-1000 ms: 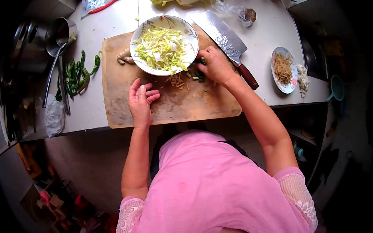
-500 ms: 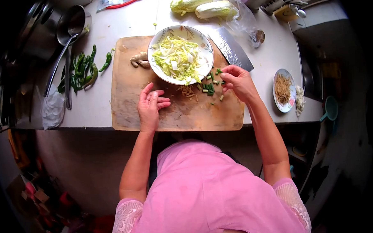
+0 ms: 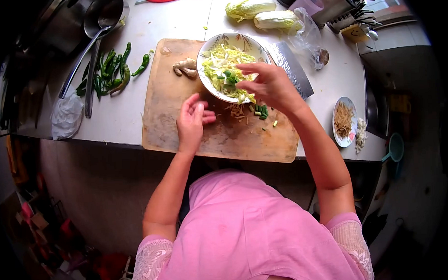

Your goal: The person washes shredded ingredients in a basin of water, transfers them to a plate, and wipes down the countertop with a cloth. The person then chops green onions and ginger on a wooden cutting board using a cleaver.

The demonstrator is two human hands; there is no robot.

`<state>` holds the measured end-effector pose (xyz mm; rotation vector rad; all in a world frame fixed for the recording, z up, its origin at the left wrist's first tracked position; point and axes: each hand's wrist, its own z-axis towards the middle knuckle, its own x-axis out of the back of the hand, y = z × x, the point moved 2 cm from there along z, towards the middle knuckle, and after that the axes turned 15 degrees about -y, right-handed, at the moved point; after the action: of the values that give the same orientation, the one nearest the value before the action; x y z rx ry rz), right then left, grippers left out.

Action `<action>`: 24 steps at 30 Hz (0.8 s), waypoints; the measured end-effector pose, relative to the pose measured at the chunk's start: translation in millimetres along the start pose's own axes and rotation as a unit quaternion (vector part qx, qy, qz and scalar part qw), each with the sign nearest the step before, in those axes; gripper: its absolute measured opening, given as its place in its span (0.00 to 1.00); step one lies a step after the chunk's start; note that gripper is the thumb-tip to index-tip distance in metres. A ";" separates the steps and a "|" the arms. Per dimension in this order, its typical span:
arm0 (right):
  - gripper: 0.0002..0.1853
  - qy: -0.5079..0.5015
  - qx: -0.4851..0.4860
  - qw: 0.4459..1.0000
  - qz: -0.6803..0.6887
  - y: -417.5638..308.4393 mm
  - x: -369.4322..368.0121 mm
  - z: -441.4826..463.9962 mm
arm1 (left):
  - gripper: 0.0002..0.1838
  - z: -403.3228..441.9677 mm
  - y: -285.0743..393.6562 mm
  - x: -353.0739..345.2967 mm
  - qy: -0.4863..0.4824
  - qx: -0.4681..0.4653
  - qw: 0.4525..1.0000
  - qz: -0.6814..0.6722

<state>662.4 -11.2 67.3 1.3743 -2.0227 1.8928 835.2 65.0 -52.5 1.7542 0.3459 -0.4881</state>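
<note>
A patterned white bowl [image 3: 238, 39] full of shredded cabbage [image 3: 216, 62] rests on the wooden cutting board [image 3: 166, 107]. Green scallion pieces [image 3: 228, 78] lie on the cabbage, just left of my right hand [image 3: 270, 84], whose thumb and fingers are apart over the bowl's right side. My left hand [image 3: 193, 122] is over the board below the bowl, fingers spread and holding nothing. More cut scallions [image 3: 260, 111] and brown shreds [image 3: 237, 110] lie at the bowl's lower edge. Ginger [image 3: 185, 67] is left of the bowl.
A cleaver [image 3: 291, 68] lies right of the bowl. Green peppers [image 3: 108, 70], a ladle [image 3: 85, 58] and a plastic bag [image 3: 66, 116] are at left. Cabbages [image 3: 249, 8] lie behind. A plate of shreds [image 3: 343, 120] stands at right, beside peeled garlic [image 3: 360, 134].
My right hand has moved from the scallions on the board to above the bowl and opened. Scallion pieces now show on the cabbage. The view has shifted.
</note>
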 end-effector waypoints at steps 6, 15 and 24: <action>0.11 0.086 -0.119 0.977 0.152 59.8 13.7 -52.8 | 0.20 56.9 24.6 -13.1 -0.054 0.114 0.992 0.027; 0.25 0.132 -0.107 0.984 -0.057 106.3 -25.8 -86.5 | 0.22 43.8 57.2 -19.6 -0.015 0.081 0.996 -0.017; 0.19 0.131 -0.037 0.981 -0.136 98.1 -16.8 -37.9 | 0.26 -58.6 55.5 31.3 0.133 0.000 0.991 -0.016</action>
<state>593.2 15.1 -9.3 1.2345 -1.6704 1.7551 897.1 108.1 -10.0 1.8195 0.5625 -0.2763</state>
